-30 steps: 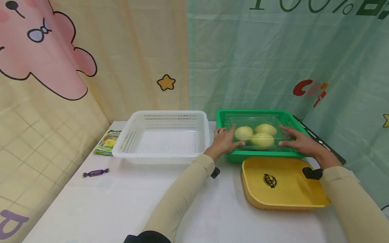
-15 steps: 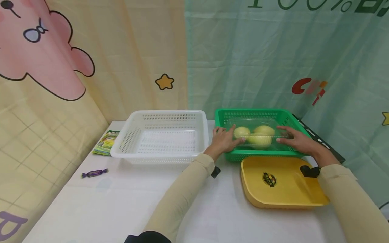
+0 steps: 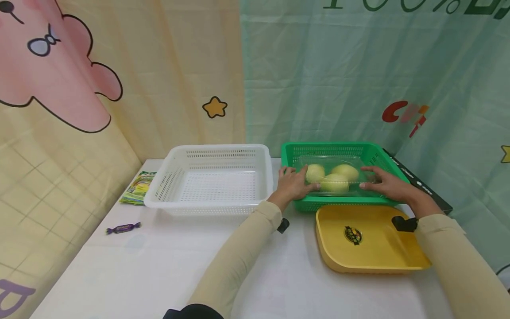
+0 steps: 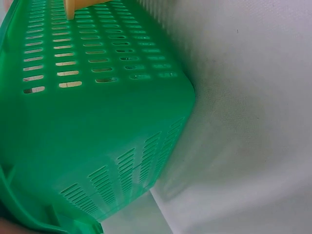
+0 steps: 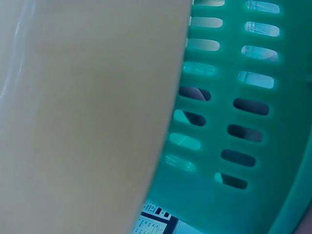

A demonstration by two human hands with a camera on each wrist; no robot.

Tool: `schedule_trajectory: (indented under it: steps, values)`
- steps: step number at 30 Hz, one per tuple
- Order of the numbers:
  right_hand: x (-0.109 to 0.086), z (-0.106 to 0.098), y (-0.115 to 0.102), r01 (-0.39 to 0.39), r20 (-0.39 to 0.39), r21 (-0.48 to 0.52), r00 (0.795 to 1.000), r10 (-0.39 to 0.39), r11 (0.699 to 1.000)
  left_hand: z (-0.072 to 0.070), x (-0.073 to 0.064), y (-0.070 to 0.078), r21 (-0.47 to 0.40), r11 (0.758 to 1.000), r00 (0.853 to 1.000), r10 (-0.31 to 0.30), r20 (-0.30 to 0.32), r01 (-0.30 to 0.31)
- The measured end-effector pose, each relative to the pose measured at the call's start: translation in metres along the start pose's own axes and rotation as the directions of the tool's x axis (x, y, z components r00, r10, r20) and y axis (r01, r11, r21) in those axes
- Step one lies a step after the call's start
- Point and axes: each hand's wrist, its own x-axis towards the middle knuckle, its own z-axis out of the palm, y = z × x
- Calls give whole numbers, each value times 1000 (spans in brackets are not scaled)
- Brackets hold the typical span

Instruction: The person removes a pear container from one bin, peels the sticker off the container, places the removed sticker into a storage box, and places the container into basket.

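Observation:
In the head view a clear plastic container [image 3: 354, 191] with three round pale yellow-green fruits [image 3: 334, 182] sits in the green basket [image 3: 350, 200]. My left hand [image 3: 292, 184] grips its left end, thumb on the near side. At the opposite end my right hand [image 3: 388, 184] holds it between thumb and fingers. The left wrist view shows the outer side of the green basket [image 4: 97, 122]. The right wrist view shows slots in the green basket [image 5: 278, 141], and the grip itself is hidden in both wrist views.
A white basket [image 3: 207, 205] stands to the left. Close in front of the green basket lies a yellow tray [image 3: 374, 248]. A green-yellow packet [image 3: 137, 188] and a purple wrapped candy [image 3: 123, 227] are at far left. A flat black box [image 3: 432, 194] lies at right.
The fruits have shifted to the left inside the clear container. Both hands stay at its ends, nearly still, and the head view has swung very slightly.

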Motion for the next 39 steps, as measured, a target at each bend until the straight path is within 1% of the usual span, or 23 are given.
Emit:
schedule_trajectory:
  steps: [8, 14, 25, 33, 39]
  values:
    - [2, 1, 0, -30, 31, -8, 999, 30, 1000, -1, -1, 3, 21, 1000, 1000, -18, -2, 18]
    - [3, 2, 0, -45, 34, -16, 998, 45, 999, -1, 0, 5, 46, 999, 1000, -29, 6, 29]
    - [4, 2, 0, -29, 33, -16, 999, 30, 999, 0, -1, 5, 59, 997, 999, -40, -3, 40]
    - [2, 3, -4, -41, 21, -35, 999, 42, 999, -1, -3, 6, 77, 996, 999, -43, 5, 42]
    - [1, 3, -5, -43, -15, -88, 999, 42, 995, -4, -5, 7, 78, 996, 999, -40, 5, 39]
